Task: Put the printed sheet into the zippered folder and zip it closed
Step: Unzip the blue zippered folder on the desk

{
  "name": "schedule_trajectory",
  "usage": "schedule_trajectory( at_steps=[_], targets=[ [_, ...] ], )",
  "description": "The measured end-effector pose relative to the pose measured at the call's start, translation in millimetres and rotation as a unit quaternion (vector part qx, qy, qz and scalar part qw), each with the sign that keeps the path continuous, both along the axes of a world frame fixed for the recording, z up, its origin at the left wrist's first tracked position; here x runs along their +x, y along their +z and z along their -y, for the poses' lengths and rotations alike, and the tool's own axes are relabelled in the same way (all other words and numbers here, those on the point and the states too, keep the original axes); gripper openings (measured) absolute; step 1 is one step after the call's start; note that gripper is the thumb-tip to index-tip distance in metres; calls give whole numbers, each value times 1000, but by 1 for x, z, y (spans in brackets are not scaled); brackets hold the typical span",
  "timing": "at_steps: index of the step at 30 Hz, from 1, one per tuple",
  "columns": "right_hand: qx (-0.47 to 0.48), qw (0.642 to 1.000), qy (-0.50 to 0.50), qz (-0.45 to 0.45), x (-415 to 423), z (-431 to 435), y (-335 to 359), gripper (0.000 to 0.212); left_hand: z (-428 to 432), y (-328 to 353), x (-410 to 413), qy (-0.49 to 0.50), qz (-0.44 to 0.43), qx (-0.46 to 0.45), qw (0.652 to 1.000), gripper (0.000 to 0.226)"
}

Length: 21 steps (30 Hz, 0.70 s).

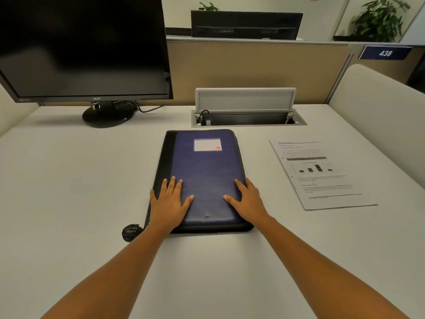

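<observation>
A blue zippered folder (204, 166) with black edging lies closed in the middle of the white desk, a white label near its far end. My left hand (169, 201) rests flat on its near left part, fingers spread. My right hand (247, 199) lies flat on its near right part, fingers over the right edge. Neither hand holds anything. The printed sheet (319, 173), with a table, a bar chart and text, lies flat on the desk to the right of the folder, apart from it.
A dark monitor (82, 47) on a round stand occupies the back left. An open cable box (248, 118) with a raised lid sits behind the folder. A small black object (131, 232) lies by the folder's near left corner. Cream partitions bound the desk's sides.
</observation>
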State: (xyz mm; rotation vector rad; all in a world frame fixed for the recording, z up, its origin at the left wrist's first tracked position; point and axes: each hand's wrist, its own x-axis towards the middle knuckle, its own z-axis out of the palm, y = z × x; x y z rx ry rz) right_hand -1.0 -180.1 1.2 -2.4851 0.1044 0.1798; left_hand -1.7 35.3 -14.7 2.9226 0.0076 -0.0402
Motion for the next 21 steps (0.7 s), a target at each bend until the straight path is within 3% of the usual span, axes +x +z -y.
schedule_trajectory(
  at_steps=[5, 11, 21],
  targets=[
    [9, 1000, 0, 12, -10, -2, 3, 63, -25, 5, 6, -29, -19, -6, 999, 65],
    [38, 998, 40, 42, -17, -10, 5, 32, -26, 17, 12, 29, -81, 13, 996, 75],
    [42, 992, 101, 57, -3, -14, 11, 37, 42, 24, 3, -11, -132, 5, 991, 108]
  ],
)
